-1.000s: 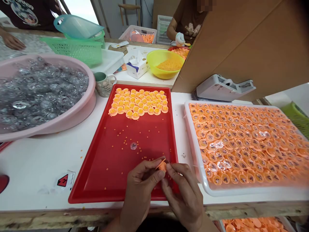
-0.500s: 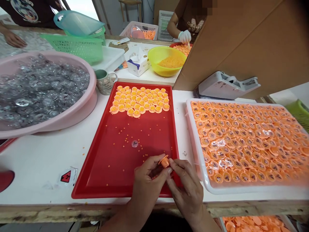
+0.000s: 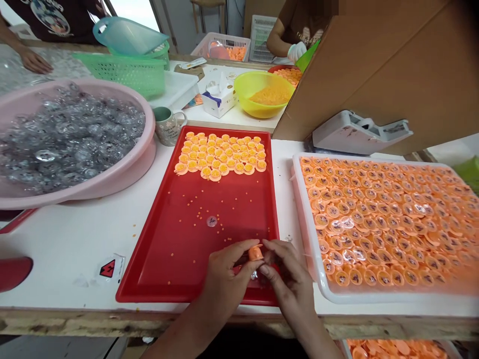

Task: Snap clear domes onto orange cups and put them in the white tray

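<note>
Between the left grip point(image 3: 228, 271) and the right grip point(image 3: 290, 279) shows a small orange cap point(image 3: 256, 253), above a glossy red tray point(image 3: 168, 249) flecked with orange specks point(image 3: 189, 203). Ahead of the grips on that red, yellow-centred orange rounds point(image 3: 220, 154) crowd into one patch. To the right, a white tray point(image 3: 310, 239) brims with pale orange discs point(image 3: 385, 219), each dark-printed at the centre — a dense polka-dot field. Far ahead-left, a pink basin point(image 3: 151, 129) holds silvery clear domes point(image 3: 67, 144); farther ahead, a yellow bowl point(image 3: 254, 110) holds orange granules point(image 3: 266, 97).

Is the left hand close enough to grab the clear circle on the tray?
Probably yes: the left hand is over the tray, and only tiny orange bits lie between it and the clear circle, but it holds an orange piece.
</note>
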`<state>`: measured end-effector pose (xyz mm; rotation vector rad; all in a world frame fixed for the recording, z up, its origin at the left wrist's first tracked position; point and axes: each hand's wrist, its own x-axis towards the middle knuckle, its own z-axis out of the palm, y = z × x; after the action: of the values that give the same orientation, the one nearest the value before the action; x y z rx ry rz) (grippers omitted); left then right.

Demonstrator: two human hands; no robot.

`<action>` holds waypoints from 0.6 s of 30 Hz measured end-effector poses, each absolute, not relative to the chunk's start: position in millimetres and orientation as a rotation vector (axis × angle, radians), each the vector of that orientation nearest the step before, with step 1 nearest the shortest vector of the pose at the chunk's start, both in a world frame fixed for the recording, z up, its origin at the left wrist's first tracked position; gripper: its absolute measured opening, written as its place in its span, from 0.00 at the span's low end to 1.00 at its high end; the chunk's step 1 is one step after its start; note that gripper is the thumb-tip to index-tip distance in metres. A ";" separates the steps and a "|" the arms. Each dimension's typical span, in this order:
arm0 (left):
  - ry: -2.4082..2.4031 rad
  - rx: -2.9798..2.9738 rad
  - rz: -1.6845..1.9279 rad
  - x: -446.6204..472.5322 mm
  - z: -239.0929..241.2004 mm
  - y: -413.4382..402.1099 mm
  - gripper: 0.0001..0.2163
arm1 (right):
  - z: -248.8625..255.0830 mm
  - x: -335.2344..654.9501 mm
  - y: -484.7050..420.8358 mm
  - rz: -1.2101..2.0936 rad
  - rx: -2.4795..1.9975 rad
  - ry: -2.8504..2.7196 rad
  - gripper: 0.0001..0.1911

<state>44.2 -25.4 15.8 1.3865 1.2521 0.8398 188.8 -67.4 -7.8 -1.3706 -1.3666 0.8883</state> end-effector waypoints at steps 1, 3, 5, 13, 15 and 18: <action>1.210 1.413 0.812 42.6 15.7 -23.7 0.12 | -7.9 190.6 -66.2 0.937 -1.375 -1.335 0.18; 1.136 1.480 0.789 40.0 16.5 -20.5 0.14 | -6.8 193.2 -64.4 0.992 -1.383 -1.304 0.16; 1.091 1.538 0.791 38.9 18.3 -19.4 0.14 | -3.7 193.6 -64.1 0.995 -1.389 -1.289 0.14; 1.115 1.641 0.871 48.2 18.4 -30.9 0.14 | -4.1 184.2 -63.7 0.894 -1.420 -1.255 0.04; 1.047 1.658 0.789 48.4 17.2 -21.4 0.13 | -9.5 191.4 -62.8 0.985 -1.420 -1.184 0.05; 1.057 1.804 0.653 43.9 17.7 18.9 0.10 | -13.8 216.6 -65.9 1.163 -1.417 -0.979 0.10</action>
<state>43.9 18.9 17.7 1.8036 1.0566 0.6533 216.6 -65.9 -13.8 -1.4168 -0.9791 1.1626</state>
